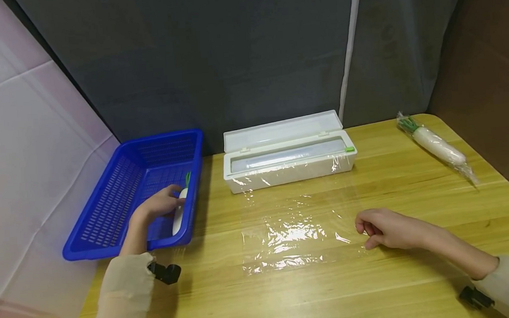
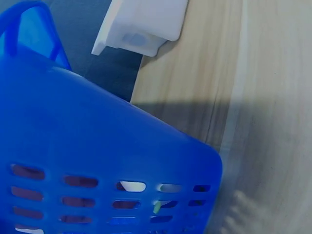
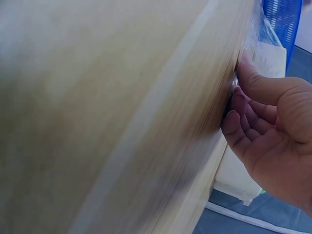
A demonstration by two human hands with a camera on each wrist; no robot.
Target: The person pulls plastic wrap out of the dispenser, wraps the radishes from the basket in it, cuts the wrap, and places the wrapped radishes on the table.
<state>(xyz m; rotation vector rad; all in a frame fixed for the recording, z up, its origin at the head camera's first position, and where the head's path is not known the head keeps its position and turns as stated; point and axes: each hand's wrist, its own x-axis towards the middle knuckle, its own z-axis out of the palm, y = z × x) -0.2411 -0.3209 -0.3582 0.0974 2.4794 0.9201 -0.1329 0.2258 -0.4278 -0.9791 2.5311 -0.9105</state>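
Observation:
Inside the blue basket (image 1: 128, 144), my left hand (image 1: 159, 205) grips a white radish (image 1: 177, 220) with a green top, lying along the basket's right wall. Part of the fingers is hidden behind the radish; the left wrist view shows mostly the basket's outer wall (image 2: 97, 131). A sheet of clear cling film (image 1: 284, 236) is spread flat over the table, coming from a white dispenser box (image 1: 290, 174) with its lid up. My right hand (image 1: 387, 229) rests at the film's right edge, fingers loosely curled and fingertips low against the tabletop (image 3: 146, 122).
Another white radish (image 1: 437, 144), wrapped in clear film, lies at the back right of the wooden table (image 1: 288, 301). A green slider (image 1: 349, 149) sits at the dispenser's right end. Dark cloth (image 1: 232, 59) stands behind; a white sheet (image 1: 20, 142) hangs at the left.

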